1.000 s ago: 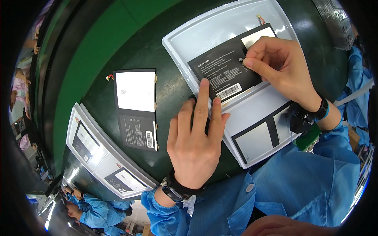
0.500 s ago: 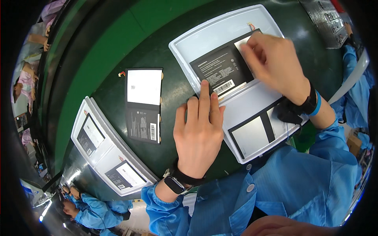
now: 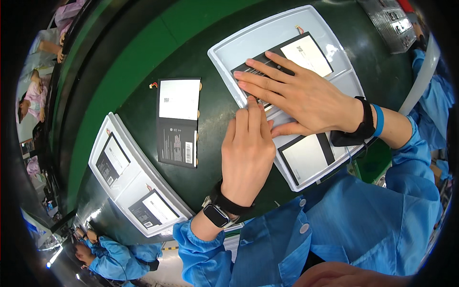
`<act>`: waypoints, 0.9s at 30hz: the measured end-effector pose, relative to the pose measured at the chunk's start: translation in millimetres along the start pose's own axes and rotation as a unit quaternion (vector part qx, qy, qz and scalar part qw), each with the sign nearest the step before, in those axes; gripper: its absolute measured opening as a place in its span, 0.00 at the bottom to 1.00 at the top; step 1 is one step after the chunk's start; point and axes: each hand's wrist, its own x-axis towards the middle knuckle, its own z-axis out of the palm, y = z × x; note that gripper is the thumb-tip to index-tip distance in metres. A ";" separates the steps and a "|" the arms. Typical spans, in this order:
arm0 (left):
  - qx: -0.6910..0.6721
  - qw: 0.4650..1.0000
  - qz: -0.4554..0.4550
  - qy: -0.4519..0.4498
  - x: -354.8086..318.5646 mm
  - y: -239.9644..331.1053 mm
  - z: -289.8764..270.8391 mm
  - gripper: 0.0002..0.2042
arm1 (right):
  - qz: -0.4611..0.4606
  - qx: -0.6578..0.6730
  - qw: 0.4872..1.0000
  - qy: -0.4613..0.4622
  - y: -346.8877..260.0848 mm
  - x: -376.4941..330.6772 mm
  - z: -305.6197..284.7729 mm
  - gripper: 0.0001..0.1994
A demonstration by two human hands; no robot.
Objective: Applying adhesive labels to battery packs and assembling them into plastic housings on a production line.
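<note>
A flat black battery pack [image 3: 310, 57] with white panels and a short red-and-yellow lead lies in the upper part of a pale plastic tray [image 3: 282, 20]. My right hand [image 3: 306, 98] rests flat across its dark printed half, fingers spread, hiding most of that part. At the pack's near left edge, beside the tray rim, my left hand [image 3: 248, 153] has its fingers bent and drawn together, the tips touching the edge; the grip itself is partly hidden. Another battery pack [image 3: 306, 158] sits in the tray's nearer compartment, partly under my right wrist.
On the dark green table [image 3: 215, 95] a third battery pack [image 3: 178, 119] lies left of the tray. A second pale tray [image 3: 165, 189] further left holds two packs. Clear plastic trays [image 3: 389, 24] stand at the far right. Co-workers in blue sit at both sides.
My right hand has come down from the pack's white panel to the left and now lies flat on its printed half. My left hand has shifted slightly right and its fingers have bent.
</note>
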 end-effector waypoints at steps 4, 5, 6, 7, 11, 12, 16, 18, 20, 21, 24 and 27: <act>-0.022 1.000 0.000 -0.002 2.9 -0.8 -1.1 0.16 | 0.011 -0.020 0.999 0.029 8.9 3.4 1.4 0.47; -0.006 1.000 0.000 -0.006 1.9 -0.4 -1.6 0.15 | 0.004 -0.018 0.999 0.035 7.8 2.9 1.7 0.48; 0.010 1.000 0.000 -0.010 1.2 0.4 -1.9 0.14 | 0.008 -0.020 0.999 0.036 8.2 0.2 1.8 0.48; 0.010 1.000 0.005 -0.009 0.4 1.8 -1.9 0.14 | 0.020 -0.039 0.998 0.040 9.5 -2.7 1.6 0.47; 0.042 0.999 0.003 0.007 1.3 5.2 1.0 0.14 | 0.097 -0.112 0.989 0.015 25.7 -37.1 -12.9 0.44; 0.042 0.999 0.004 0.007 2.6 6.5 1.6 0.14 | 0.109 -0.127 0.986 0.013 28.3 -44.7 -16.1 0.44; 0.041 0.999 0.017 0.002 4.1 7.3 2.4 0.14 | 0.061 -0.062 0.996 0.034 14.2 -36.8 -22.0 0.42; 0.048 0.999 0.010 0.008 1.8 7.5 2.5 0.14 | 0.031 0.033 0.999 0.001 -10.5 -30.1 -10.0 0.44; 0.051 0.999 0.008 0.010 0.0 8.6 0.9 0.13 | 0.017 0.030 0.999 0.041 -17.0 -31.0 3.7 0.41; 0.053 0.998 0.002 0.015 -0.9 9.2 0.4 0.13 | 0.024 0.001 0.999 0.035 -14.7 -37.0 0.9 0.41; 0.043 0.999 -0.001 0.012 -0.1 9.4 4.4 0.12 | 0.058 -0.038 0.997 0.012 -0.3 -58.8 -10.0 0.39; 0.043 0.999 0.001 0.014 1.6 11.0 -0.6 0.13 | 0.068 -0.081 0.994 0.006 6.9 -71.2 -22.9 0.38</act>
